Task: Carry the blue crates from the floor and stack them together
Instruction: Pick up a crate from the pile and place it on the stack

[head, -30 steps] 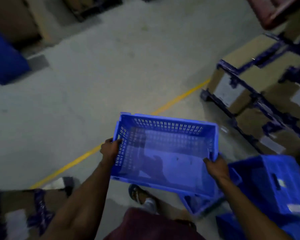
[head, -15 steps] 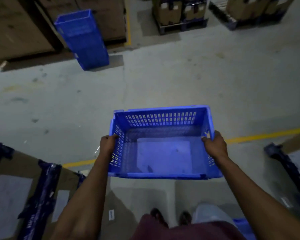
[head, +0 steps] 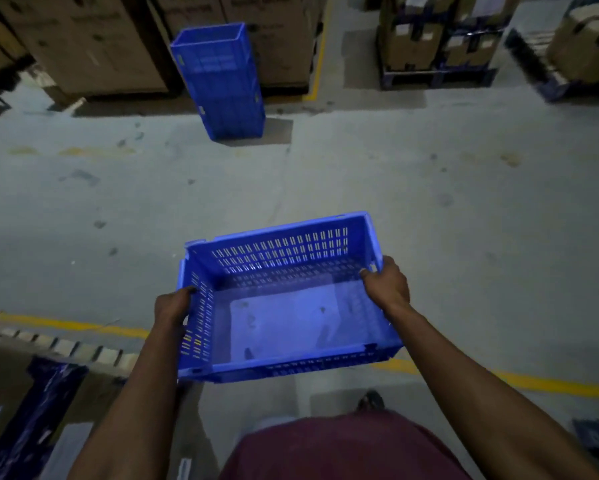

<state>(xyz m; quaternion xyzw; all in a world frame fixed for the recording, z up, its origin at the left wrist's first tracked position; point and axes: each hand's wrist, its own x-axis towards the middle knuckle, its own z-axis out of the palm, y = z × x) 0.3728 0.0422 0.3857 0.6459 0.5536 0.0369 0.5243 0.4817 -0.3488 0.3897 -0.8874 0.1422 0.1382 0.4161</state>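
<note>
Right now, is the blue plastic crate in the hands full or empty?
Empty: the slotted blue plastic crate shows only its bare floor inside.

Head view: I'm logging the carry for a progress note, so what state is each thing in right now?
Carried crate: empty, held off the floor, slightly tilted.
Left hand: grips the crate's left wall.
Right hand: grips the crate's right rim.
Crate stack: upright on the floor across the aisle, by cartons.
Cartons: closed, stacked.

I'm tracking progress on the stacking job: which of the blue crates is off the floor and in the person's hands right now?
The empty blue crate in the foreground, gripped at its sides by the left hand and right hand. The other crates form the stack standing on the floor by the cardboard boxes.
</note>
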